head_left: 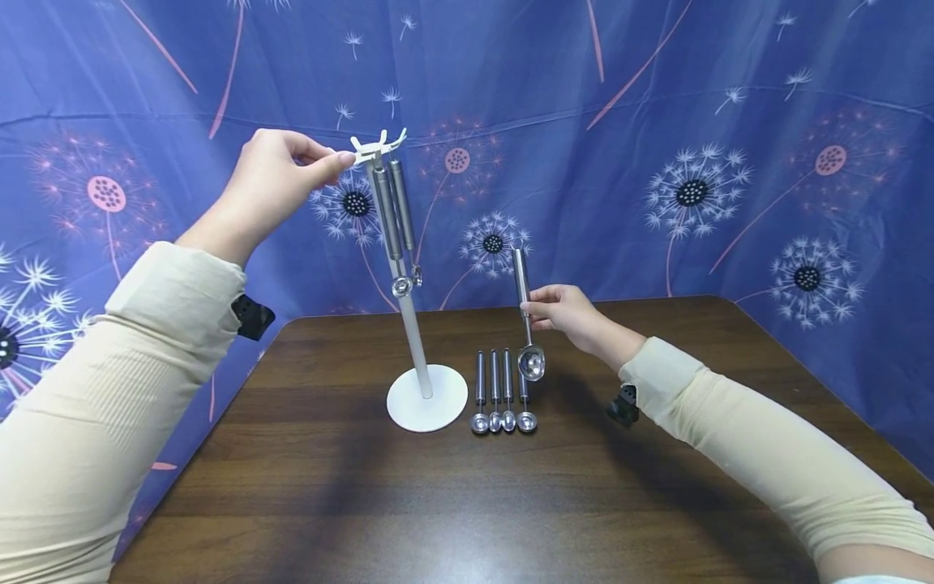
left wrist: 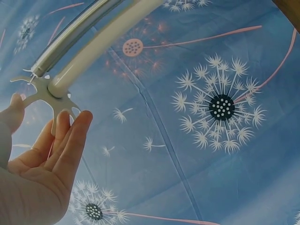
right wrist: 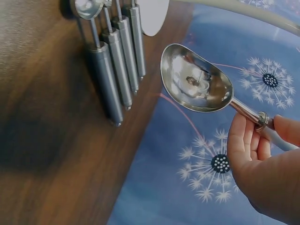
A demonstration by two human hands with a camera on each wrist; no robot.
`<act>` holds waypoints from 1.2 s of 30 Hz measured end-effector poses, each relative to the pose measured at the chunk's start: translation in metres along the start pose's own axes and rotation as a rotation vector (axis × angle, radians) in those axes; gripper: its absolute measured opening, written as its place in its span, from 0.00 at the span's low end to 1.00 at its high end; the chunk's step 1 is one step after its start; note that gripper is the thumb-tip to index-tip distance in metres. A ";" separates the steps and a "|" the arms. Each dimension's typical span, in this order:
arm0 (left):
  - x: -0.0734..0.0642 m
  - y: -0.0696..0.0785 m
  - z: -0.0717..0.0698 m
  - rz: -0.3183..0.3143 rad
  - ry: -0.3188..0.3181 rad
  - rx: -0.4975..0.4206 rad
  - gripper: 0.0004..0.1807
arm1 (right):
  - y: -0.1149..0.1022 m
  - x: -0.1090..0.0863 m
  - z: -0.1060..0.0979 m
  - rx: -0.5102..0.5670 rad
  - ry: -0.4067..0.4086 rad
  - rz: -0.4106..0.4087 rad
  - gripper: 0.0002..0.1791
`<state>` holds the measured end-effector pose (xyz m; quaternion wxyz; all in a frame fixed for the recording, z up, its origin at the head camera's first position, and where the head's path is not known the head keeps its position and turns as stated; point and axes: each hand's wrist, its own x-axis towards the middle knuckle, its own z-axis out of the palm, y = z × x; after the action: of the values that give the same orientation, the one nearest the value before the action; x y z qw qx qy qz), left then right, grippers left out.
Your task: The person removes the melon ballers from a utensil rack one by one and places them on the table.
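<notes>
My left hand pinches one arm of the white hook top of an upright stand. Two steel measuring spoons hang from those hooks, bowls down, beside the pole. To the right, my right hand holds another steel measuring spoon by its handle, thumb on one side and fingers on the other. That spoon is raised over the table with the handle up and its oval bowl at the bottom. Below and left of it, several measuring spoons lie side by side.
The stand's round white base rests on the dark wooden table, just left of the row of spoons. Behind the table's back edge hangs a blue dandelion-print cloth.
</notes>
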<state>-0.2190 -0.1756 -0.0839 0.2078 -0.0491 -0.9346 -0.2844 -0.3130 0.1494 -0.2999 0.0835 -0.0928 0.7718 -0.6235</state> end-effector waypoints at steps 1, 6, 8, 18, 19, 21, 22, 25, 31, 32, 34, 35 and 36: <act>0.000 0.000 0.000 0.002 0.002 0.001 0.31 | 0.001 -0.002 -0.001 -0.001 -0.003 0.008 0.22; -0.001 0.001 0.001 -0.001 0.012 0.010 0.31 | 0.010 -0.006 -0.003 0.021 -0.005 0.047 0.22; -0.001 0.002 0.002 -0.007 0.019 0.014 0.31 | 0.014 -0.007 -0.003 0.038 -0.001 0.056 0.21; -0.001 -0.001 0.005 -0.008 0.070 0.008 0.32 | 0.033 -0.013 -0.003 0.044 0.011 0.114 0.20; -0.001 -0.001 0.006 -0.007 0.073 0.006 0.32 | 0.035 -0.014 -0.004 0.044 0.011 0.123 0.21; 0.000 -0.002 0.006 -0.005 0.075 0.003 0.32 | 0.039 -0.015 -0.005 0.046 0.004 0.138 0.22; 0.000 -0.002 0.006 -0.005 0.075 0.000 0.32 | 0.041 -0.015 -0.005 0.047 0.004 0.150 0.22; 0.000 -0.002 0.007 -0.001 0.073 -0.006 0.32 | 0.047 -0.015 -0.006 0.049 0.001 0.185 0.22; 0.001 -0.003 0.008 0.009 0.082 -0.016 0.32 | 0.056 -0.014 -0.006 0.022 -0.004 0.233 0.20; 0.001 -0.003 0.008 0.009 0.084 -0.017 0.32 | 0.057 -0.014 -0.006 0.019 -0.008 0.241 0.20; 0.001 -0.004 0.008 0.007 0.087 -0.017 0.32 | 0.060 -0.013 -0.005 0.017 -0.018 0.257 0.18; 0.001 -0.005 0.007 0.007 0.089 -0.017 0.32 | 0.062 -0.012 -0.005 0.017 -0.020 0.270 0.17; 0.001 -0.005 0.007 0.007 0.090 -0.018 0.32 | 0.064 -0.010 -0.005 0.016 -0.021 0.282 0.16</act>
<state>-0.2233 -0.1759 -0.0917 0.2499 -0.0415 -0.9216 -0.2940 -0.3066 0.1701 -0.3614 0.1791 0.0106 0.7713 -0.6107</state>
